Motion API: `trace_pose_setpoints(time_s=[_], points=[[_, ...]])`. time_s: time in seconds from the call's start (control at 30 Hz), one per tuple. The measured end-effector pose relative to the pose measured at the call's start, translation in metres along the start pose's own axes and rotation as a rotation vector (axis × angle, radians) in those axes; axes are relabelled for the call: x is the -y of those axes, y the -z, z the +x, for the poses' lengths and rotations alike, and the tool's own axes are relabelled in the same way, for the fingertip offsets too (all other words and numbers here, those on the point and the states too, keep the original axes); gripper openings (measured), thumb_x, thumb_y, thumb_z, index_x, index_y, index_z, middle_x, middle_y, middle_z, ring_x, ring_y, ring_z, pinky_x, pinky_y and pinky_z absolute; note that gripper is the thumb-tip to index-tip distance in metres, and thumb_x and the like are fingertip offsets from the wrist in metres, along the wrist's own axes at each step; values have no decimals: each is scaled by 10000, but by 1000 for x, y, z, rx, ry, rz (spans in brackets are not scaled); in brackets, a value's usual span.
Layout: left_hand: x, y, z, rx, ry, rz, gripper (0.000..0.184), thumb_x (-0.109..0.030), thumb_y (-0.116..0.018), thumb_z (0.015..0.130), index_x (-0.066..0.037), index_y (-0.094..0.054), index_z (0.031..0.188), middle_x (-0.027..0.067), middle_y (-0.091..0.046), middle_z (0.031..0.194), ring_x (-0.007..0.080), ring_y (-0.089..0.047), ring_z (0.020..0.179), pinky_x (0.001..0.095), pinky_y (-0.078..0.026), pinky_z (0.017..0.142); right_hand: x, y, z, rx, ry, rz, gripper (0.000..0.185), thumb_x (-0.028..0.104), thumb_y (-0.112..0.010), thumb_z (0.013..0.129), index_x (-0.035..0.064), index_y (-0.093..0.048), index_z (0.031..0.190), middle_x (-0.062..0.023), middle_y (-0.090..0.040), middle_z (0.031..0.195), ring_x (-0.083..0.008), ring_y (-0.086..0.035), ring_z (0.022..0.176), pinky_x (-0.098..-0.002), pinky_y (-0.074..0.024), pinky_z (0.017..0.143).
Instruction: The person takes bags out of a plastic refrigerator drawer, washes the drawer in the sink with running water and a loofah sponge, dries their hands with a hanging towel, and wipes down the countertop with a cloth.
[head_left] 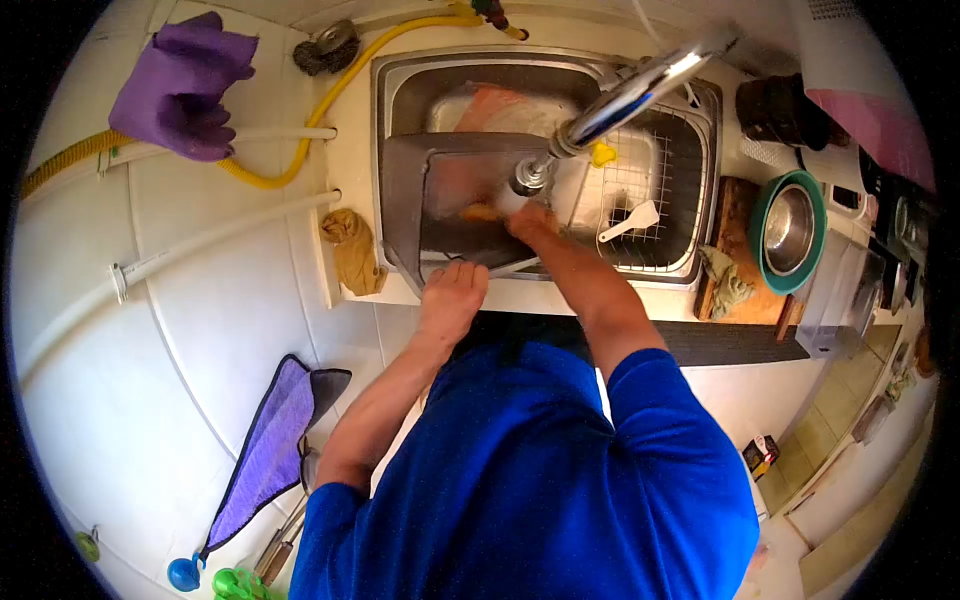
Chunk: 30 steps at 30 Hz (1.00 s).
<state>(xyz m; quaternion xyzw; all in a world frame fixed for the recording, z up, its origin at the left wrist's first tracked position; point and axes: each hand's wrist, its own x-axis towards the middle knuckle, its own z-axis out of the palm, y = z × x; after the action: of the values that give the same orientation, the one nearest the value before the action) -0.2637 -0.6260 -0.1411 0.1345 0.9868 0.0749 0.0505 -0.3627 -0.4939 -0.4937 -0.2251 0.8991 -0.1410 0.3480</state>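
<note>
A grey rectangular tray (405, 185) lies tilted in the left part of the steel sink (383, 90). My left hand (455, 292) has its fingers wrapped over the tray's near edge. Inside the tray, under the faucet (590, 120), is my right hand (532, 222); its fingers are partly hidden by the faucet head, and what they hold, if anything, cannot be made out. Something orange (482, 212) shows beside the right fingers. A reddish, flat thing (488, 105) lies in the sink behind the tray.
A wire rack (665, 190) with a white scoop (632, 220) fills the sink's right side. Farther right, a steel bowl sits in a green basin (815, 235) by a wooden board (737, 200). A brown cloth (352, 255) lies left; a purple glove (185, 85) hangs upper left.
</note>
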Motion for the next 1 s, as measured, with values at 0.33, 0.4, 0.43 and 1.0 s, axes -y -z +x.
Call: trace_pose_setpoints(time_s=[0.33,0.4,0.43,1.0], points=[[5,7,8,99,-13,100,253,-131,-632,767,-54,-669,1005,33,-596,806,202,-629,788,340,-515,646,1,166,-35,-357,158,74,345,243,-591,907,65,-634,1199,-177,-669,1078,-287,-654,1001,-450,-515,854],[7,7,9,80,-36,108,287,-131,-630,780,-41,-685,1046,37,-612,821,200,-634,799,339,-517,646,9,171,-77,-287,127,-334,320,198,-587,897,62,-656,1178,-200,-644,1167,-315,-628,1080,-438,-515,869],[7,9,12,94,-30,117,267,-129,-630,778,-42,-689,1022,39,-619,827,198,-637,805,336,-520,653,12,173,-86,-211,94,-739,301,153,-584,887,60,-678,1157,-223,-620,1256,-343,-602,1159,-426,-516,884],[16,16,22,305,-66,119,328,-118,-617,765,-35,-663,1079,60,-639,902,222,-644,858,366,-541,674,68,97,-47,151,-57,279,398,186,-575,860,75,-657,1233,-206,-675,1173,-334,-627,1096,-385,-483,977]])
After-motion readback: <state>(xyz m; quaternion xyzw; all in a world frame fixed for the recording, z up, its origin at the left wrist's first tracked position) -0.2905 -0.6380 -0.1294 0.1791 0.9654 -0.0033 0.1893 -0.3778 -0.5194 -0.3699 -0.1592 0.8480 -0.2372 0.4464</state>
